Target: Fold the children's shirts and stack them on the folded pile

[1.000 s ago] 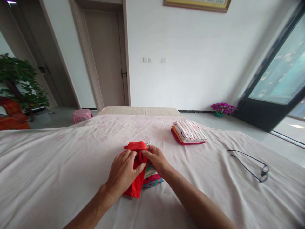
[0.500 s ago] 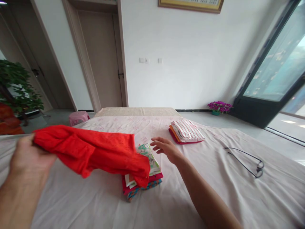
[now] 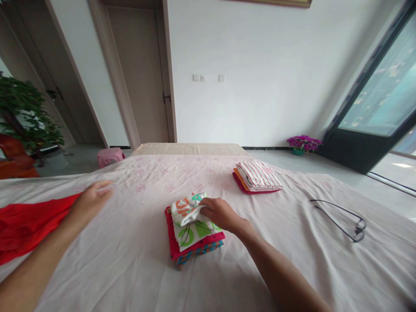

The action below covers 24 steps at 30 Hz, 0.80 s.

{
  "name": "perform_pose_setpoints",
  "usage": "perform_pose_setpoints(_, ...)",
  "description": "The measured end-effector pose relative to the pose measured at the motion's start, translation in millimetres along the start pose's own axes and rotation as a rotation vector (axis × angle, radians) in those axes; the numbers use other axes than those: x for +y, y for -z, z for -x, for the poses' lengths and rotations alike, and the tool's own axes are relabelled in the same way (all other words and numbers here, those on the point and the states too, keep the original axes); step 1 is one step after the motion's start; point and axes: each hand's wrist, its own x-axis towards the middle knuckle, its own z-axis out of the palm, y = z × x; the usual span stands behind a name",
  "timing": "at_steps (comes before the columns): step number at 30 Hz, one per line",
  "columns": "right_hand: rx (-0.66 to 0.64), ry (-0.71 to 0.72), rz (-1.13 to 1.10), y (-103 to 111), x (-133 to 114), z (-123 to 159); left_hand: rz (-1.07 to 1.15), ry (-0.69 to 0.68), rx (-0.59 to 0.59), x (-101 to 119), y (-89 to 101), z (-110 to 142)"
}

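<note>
A small stack of folded clothes (image 3: 195, 242) lies on the pale pink sheet (image 3: 136, 260) in front of me. Its top piece is a white cloth with green and orange print (image 3: 191, 225). My right hand (image 3: 219, 213) pinches a lifted fold of that printed cloth. A red garment (image 3: 22, 225) lies spread at the far left of the sheet. My left hand (image 3: 89, 200) hovers just right of it, fingers stretched out and holding nothing.
A second folded pile topped by a red-striped cloth (image 3: 258, 177) sits farther back on the right. A dark thin cord or hanger (image 3: 341, 216) lies at the right. Beyond the bed are a pink stool (image 3: 110, 156), a plant (image 3: 26, 117) and a flower pot (image 3: 303, 144).
My left hand pulled the red garment off the stack, swung it left and let it go on the sheet. My right hand moved back onto the stack and gripped the printed cloth.
</note>
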Motion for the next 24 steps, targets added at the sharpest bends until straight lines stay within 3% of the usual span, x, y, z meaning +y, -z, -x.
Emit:
perform_pose_setpoints(1,0.052,-0.069,-0.150,-1,1,-2,0.115,-0.019,-0.208,14,-17.7,20)
perform_pose_setpoints(3,0.108,-0.198,-0.527,-2,0,-5,0.256,-0.008,-0.507,47,-47.3,61)
perform_pose_setpoints(6,0.101,-0.256,-0.956,-5,-7,-4,0.439,-0.060,-0.712,95,-75.4,109)
perform_pose_setpoints(11,-0.023,-0.231,-1.027,-15,-23,3,0.673,-0.061,-0.647,139,-102.0,128)
perform_pose_setpoints(16,-0.009,-0.250,-0.999,-16,-25,2,0.590,-0.081,-0.447,138,-119.2,118)
perform_pose_setpoints(21,0.116,-0.208,-0.903,12,-17,0,0.816,0.093,-0.340,117,-98.9,92)
perform_pose_setpoints(24,0.210,-0.096,-0.602,30,-12,2,1.066,0.284,-0.251,111,-71.1,73)
